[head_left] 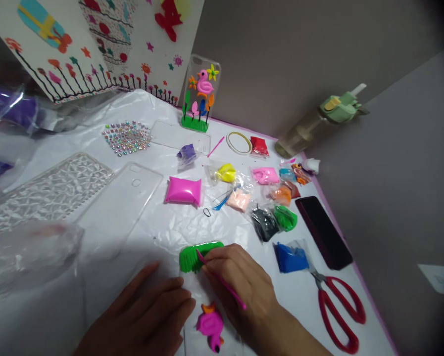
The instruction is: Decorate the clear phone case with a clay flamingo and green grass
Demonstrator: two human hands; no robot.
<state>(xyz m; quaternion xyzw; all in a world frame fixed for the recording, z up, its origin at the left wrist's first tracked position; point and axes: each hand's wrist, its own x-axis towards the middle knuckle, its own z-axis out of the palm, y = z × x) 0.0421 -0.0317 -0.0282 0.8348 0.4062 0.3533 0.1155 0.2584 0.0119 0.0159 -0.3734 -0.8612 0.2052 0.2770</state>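
Observation:
My right hand [240, 282] pinches a thin pink modelling tool [227, 287], its tip on the green clay strip [191, 258] at the far end of a clear phone case [192, 331]. Grooves run across the strip's left part; my fingers cover some of its right part. A pink clay duck [210, 324] with orange beak and feet lies upside down to me on the same case. My left hand [143, 316] rests flat at the case's left edge, fingers stretched out and holding nothing.
Several clay packets, among them a pink packet [183, 191] and a blue packet [291, 257], lie ahead. Red-handled scissors [340, 306], a black phone [323, 232] and a bottle [314, 123] are at right. A decorated case [201, 94] stands behind; gems [127, 138] lie left.

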